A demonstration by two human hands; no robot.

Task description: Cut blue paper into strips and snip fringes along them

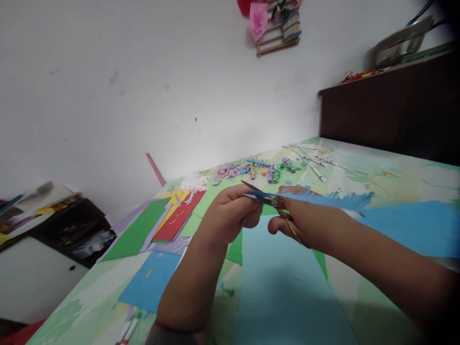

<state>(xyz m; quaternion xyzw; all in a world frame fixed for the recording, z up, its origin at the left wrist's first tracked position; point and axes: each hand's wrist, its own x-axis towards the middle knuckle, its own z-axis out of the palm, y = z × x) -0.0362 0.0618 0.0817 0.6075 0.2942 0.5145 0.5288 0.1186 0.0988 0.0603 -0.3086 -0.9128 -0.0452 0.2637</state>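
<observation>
Behind everything rises a plain white wall (108, 96), with a table in a green-and-white patterned cover (75, 302) below it and a dark brown wooden cabinet (377, 115) at the right. On the table, a long pale blue rectangular paper sheet (283, 278) runs toward the wearer beneath the hands; a brighter blue sheet (417, 227) lies beyond the right forearm, while a flat green sheet (138, 232) and a smaller red one (176, 220) lie to the left. Both hands are raised above the table. The right hand (300, 211) is wrapped around the handles of gold-handled metal scissors (269, 198), whose blades are slightly parted and point left, their tips at the left fingers. The left hand (233, 213) is curled closed, seemingly pinching one end of a narrow, fringed blue paper strip (345, 200), though the blades partly hide the pinch. That strip's long axis runs sideways, from the left fingertips past the scissors and over the right wrist, roughly in line with the blades; how much paper sits between them cannot be told. Farther back are slim white markers (316, 172), coiled purple-and-green paper curls (276, 173) and tiny multicoloured scraps (230, 171).
</observation>
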